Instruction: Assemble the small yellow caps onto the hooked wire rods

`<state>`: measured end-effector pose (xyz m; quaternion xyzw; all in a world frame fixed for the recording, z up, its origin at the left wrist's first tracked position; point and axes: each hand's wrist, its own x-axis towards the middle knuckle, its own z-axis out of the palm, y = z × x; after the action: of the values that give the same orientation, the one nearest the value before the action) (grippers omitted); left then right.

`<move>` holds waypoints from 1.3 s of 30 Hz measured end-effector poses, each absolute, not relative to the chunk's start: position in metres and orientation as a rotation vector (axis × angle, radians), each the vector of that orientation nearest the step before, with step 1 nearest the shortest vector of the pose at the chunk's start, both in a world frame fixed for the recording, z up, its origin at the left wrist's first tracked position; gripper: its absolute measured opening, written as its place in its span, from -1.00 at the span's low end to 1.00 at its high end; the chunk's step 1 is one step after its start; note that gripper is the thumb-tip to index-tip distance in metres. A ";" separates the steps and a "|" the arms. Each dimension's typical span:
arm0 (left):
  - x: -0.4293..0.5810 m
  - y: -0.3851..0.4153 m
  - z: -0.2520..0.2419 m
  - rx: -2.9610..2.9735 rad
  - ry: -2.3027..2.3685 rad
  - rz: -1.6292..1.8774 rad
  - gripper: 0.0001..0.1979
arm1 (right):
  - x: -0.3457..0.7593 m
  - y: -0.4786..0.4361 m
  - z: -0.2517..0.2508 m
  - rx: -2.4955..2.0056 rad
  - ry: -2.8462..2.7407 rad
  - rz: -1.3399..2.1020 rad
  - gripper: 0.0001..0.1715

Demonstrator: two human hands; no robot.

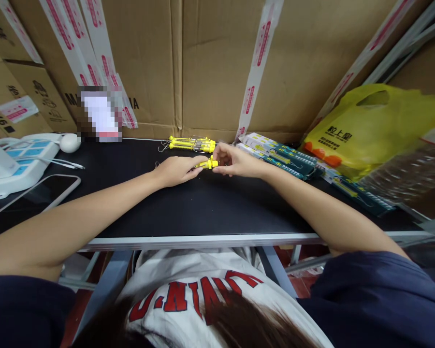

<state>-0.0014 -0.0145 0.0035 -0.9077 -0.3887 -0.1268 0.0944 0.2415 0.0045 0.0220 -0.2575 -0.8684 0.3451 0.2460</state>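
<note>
Between my two hands, above the black tabletop, is a small yellow tool (207,165) with a yellow knob-like end; its exact kind is not clear. My left hand (179,170) is closed around its body, hiding most of it, and a thin wire hook pokes out on the left. The fingers of my right hand (235,160) pinch at the tool's right end, where they hide what they grip. Just behind my hands lies a bundle of similar yellow tools (191,144) with metal rods and wire hooks.
Teal-and-white printed boxes (286,157) lie right, beside a yellow plastic bag (373,130) and a clear plastic container (409,169). At left are a power strip (32,169), white cables, a white round object (70,143) and a phone-like device (32,200). Large cardboard boxes (210,63) wall the back.
</note>
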 end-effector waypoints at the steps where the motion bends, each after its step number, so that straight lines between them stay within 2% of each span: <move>1: -0.001 -0.015 0.003 -2.695 -1.153 -0.379 -0.53 | 0.241 0.004 0.021 -0.713 -2.366 0.933 -0.57; 4: -0.002 -0.015 0.003 -2.706 -1.148 -0.394 -0.53 | 0.241 0.004 0.020 -0.788 -2.397 0.882 -0.61; 8: -0.003 -0.014 0.002 -2.715 -1.135 -0.401 -0.52 | 0.242 0.005 0.021 -0.811 -2.508 0.836 -0.44; 13: -0.002 -0.013 0.002 -2.694 -1.154 -0.376 -0.52 | 0.243 0.006 0.023 -0.818 -2.453 0.884 -0.64; 18: -0.001 -0.014 0.003 -2.692 -1.161 -0.360 -0.53 | 0.243 0.008 0.022 -0.716 -2.406 0.858 -0.66; 22: -0.001 -0.015 0.004 -2.694 -1.161 -0.361 -0.53 | 0.242 0.007 0.023 -0.675 -2.404 0.843 -0.56; 25: -0.002 -0.015 0.003 -2.698 -1.158 -0.380 -0.54 | 0.242 0.005 0.023 -0.803 -2.414 0.882 -0.59; 28: -0.002 -0.014 0.003 -2.701 -1.158 -0.382 -0.54 | 0.243 0.005 0.022 -0.880 -2.465 0.894 -0.42; 30: -0.002 -0.014 0.003 -2.708 -1.151 -0.380 -0.53 | 0.244 0.006 0.022 -0.857 -2.499 0.881 -0.39; 36: -0.002 -0.014 0.003 -2.698 -1.158 -0.399 -0.53 | 0.245 0.006 0.025 -0.795 -2.465 0.866 -0.66; 39: -0.002 -0.013 0.002 -2.694 -1.149 -0.395 -0.54 | 0.245 0.007 0.024 -0.724 -2.426 0.895 -0.70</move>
<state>-0.0018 -0.0132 0.0025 -0.9076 -0.3873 -0.1330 0.0932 0.2446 0.0072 0.0244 -0.2628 -0.8800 0.3245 0.2262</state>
